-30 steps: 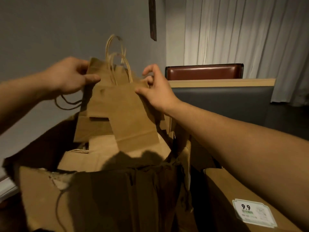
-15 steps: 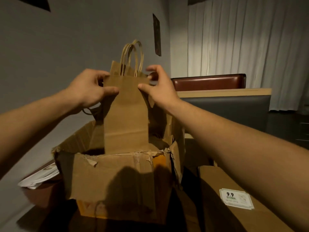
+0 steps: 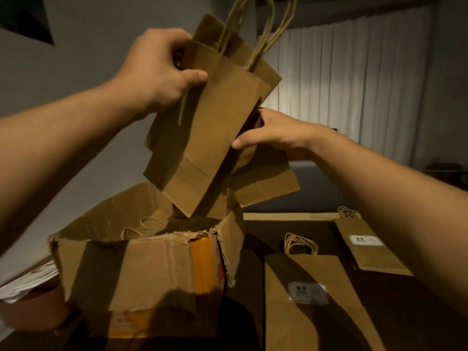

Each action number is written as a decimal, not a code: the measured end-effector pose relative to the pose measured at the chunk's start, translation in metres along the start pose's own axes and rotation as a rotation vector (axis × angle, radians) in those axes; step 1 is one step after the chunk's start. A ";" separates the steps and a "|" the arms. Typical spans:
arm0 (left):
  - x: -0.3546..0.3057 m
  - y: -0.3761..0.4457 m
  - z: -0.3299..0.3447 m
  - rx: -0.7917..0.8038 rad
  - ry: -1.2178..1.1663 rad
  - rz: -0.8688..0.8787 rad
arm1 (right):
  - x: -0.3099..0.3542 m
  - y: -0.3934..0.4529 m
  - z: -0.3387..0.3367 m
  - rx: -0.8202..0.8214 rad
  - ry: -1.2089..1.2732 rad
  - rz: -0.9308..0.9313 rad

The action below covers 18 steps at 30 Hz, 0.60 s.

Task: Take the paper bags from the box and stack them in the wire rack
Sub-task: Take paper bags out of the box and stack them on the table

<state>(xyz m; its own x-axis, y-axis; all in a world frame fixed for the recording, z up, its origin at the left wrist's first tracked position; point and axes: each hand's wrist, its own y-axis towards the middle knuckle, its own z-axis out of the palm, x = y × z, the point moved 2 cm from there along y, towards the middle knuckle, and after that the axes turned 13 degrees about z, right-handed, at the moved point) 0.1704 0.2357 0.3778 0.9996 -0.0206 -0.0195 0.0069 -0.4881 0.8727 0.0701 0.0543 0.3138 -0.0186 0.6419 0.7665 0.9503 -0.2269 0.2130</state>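
Note:
A bundle of flat brown paper bags (image 3: 212, 127) with twisted handles hangs tilted above the torn cardboard box (image 3: 141, 269). My left hand (image 3: 159, 69) grips the bundle's upper left edge, thumb on the front. My right hand (image 3: 273, 134) holds the bundle's right side lower down, thumb in front and fingers hidden behind. One bag (image 3: 266, 183) slips out at the lower right of the bundle. More bag handles (image 3: 149, 224) show inside the box. No wire rack is in view.
Two flat paper bags with labels lie on the dark table right of the box, one near (image 3: 311, 297) and one farther back (image 3: 367, 247). White papers (image 3: 27, 282) sit on a brown object left of the box. A grey wall stands behind, curtains at right.
Both hands have lifted the bundle of bags up out of the box and tilted it to the right. My right hand slid down from the top edge to the bundle's side.

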 end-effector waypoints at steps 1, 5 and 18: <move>-0.007 0.006 0.007 -0.014 0.005 0.018 | -0.004 -0.011 -0.006 0.027 0.100 0.009; -0.043 0.030 0.042 -0.097 0.007 0.065 | -0.022 -0.051 -0.033 -0.085 0.384 0.032; -0.080 -0.015 0.140 0.261 -0.657 -0.283 | -0.136 -0.182 -0.086 -0.558 0.446 0.230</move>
<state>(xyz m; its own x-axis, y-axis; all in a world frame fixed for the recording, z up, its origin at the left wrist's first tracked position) 0.0869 0.1228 0.2978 0.7380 -0.3392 -0.5833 0.1725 -0.7408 0.6492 -0.1270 -0.0549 0.2232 -0.0756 0.2024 0.9764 0.6491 -0.7334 0.2023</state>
